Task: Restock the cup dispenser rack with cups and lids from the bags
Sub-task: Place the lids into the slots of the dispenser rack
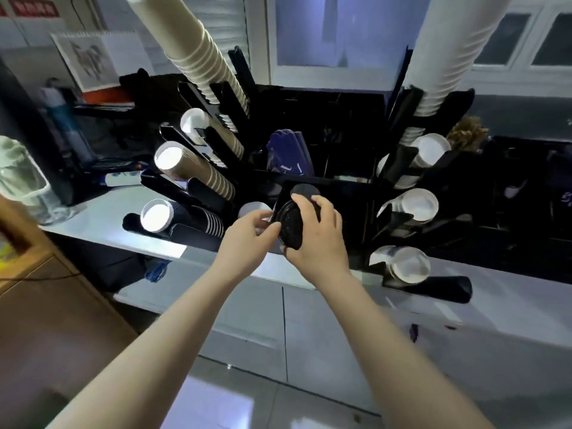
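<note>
1. The right hand holds a small stack of black lids. Its fingers curl over the top of the stack and its thumb is under it.
2. The left hand pinches the left edge of the same stack with its thumb and fingertips.
3. The lids are in the air just in front of the middle of the black rack, above the front edge of the pale counter.
4. One more black lid sits in the rack slot right behind the hands.
5. On the left side of the rack, brown cups and dark cups lie in slanted tubes with their white insides facing out.
6. On the right side, white cups lie in tubes the same way.
7. Two tall stacks of cups stick up out of the rack, one on each side.
8. A red sign is on the wall at the top left. Its writing is too blurry to read.
9. A paper with a horse drawing leans on the wall behind the counter.
</note>
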The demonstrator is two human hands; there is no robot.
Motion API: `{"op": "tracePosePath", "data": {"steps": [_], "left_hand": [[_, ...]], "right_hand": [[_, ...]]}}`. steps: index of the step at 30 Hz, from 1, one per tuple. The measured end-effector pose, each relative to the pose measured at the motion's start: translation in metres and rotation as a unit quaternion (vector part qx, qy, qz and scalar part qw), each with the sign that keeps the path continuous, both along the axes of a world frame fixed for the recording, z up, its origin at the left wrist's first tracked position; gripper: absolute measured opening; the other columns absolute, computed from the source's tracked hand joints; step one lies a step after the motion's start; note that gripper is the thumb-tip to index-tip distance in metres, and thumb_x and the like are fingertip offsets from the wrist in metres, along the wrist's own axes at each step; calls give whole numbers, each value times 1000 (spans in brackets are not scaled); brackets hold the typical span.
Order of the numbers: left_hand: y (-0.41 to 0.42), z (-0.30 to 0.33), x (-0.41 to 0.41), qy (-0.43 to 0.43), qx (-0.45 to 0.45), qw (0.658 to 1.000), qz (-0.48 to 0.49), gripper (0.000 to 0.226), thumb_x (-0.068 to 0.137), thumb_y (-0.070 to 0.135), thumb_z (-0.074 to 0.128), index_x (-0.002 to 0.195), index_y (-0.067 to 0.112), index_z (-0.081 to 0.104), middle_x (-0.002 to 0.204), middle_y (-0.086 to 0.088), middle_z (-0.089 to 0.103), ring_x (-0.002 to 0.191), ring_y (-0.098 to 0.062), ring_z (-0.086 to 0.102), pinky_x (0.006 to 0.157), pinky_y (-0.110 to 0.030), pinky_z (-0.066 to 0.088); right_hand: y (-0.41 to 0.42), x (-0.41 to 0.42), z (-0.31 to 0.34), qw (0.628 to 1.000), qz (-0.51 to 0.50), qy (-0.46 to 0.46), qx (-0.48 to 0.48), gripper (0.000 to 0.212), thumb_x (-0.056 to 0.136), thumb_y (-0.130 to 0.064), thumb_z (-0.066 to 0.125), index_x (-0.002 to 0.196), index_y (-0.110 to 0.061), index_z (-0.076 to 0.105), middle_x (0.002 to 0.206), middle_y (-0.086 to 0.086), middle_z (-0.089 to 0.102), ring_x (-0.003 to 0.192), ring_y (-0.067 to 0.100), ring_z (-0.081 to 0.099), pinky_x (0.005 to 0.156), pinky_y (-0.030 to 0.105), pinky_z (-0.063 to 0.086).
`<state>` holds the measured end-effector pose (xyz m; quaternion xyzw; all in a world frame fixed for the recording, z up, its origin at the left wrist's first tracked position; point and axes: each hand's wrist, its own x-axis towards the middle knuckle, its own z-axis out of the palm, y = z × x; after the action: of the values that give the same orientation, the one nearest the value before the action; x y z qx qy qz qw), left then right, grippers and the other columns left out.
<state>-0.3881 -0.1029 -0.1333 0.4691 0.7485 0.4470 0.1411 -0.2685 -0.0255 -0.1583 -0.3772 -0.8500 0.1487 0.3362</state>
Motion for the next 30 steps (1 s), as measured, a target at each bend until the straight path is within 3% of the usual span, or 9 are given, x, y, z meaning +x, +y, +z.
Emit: {"op": "tracePosePath", "data": {"steps": [4, 8, 13, 17, 20, 26, 30], "left_hand": [[28, -12, -29, 43, -25, 998, -36, 36, 91, 22, 55, 127, 21, 57, 106, 6, 65, 100, -13, 62, 89, -32, 49], [47, -33, -45, 135, -31, 986, -94, 47, 89, 14, 51, 135, 22, 50, 135, 7, 54, 123, -9, 48, 94, -18, 34], [64, -59, -54, 241, -120, 945, -183, 64, 88, 15, 52, 147, 21, 29, 156, -2, 23, 141, -21, 24, 109, -37, 31], [84, -66, -61, 359, -146, 891, -239, 70, 88, 21, 55, 148, 14, 21, 158, -7, 13, 144, -26, 13, 113, -43, 18], [99, -69, -63, 414, -150, 862, -252, 71, 86, 25, 54, 146, 13, 20, 157, -7, 12, 144, -25, 11, 111, -43, 20], [105, -76, -71, 429, -171, 847, -263, 66, 79, 22, 54, 139, 15, 26, 151, -3, 20, 135, -23, 24, 105, -45, 27], [106, -77, -71, 413, -170, 852, -274, 65, 78, 21, 54, 138, 14, 29, 148, -2, 25, 132, -22, 27, 105, -45, 28]], "right_hand": [[27, -10, -14, 993, -108, 37, -35, 86, 74, -29, 76, 144, -30, 27, 148, 5, 19, 131, 29, 22, 102, 40, 37], [43, -12, -28, 980, -186, 37, -62, 87, 78, -29, 74, 147, -26, 21, 150, 8, 12, 131, 30, 23, 105, 40, 34], [52, -5, -43, 970, -228, -33, -78, 90, 79, -29, 74, 148, -27, 16, 151, 9, 11, 133, 31, 23, 105, 42, 35], [60, -3, -45, 959, -257, -102, -62, 90, 77, -28, 76, 147, -24, 20, 152, 10, 17, 137, 32, 20, 110, 43, 27], [67, -3, -46, 952, -264, -148, -50, 91, 76, -31, 76, 148, -24, 20, 151, 9, 20, 138, 29, 21, 112, 43, 24], [83, -8, -44, 945, -249, -189, -96, 100, 71, -27, 78, 148, -25, 15, 144, 9, 30, 126, 33, 35, 102, 43, 32], [91, -4, -39, 948, -232, -189, -107, 93, 70, -25, 79, 145, -32, 25, 144, 8, 28, 126, 34, 31, 104, 44, 30]]}}
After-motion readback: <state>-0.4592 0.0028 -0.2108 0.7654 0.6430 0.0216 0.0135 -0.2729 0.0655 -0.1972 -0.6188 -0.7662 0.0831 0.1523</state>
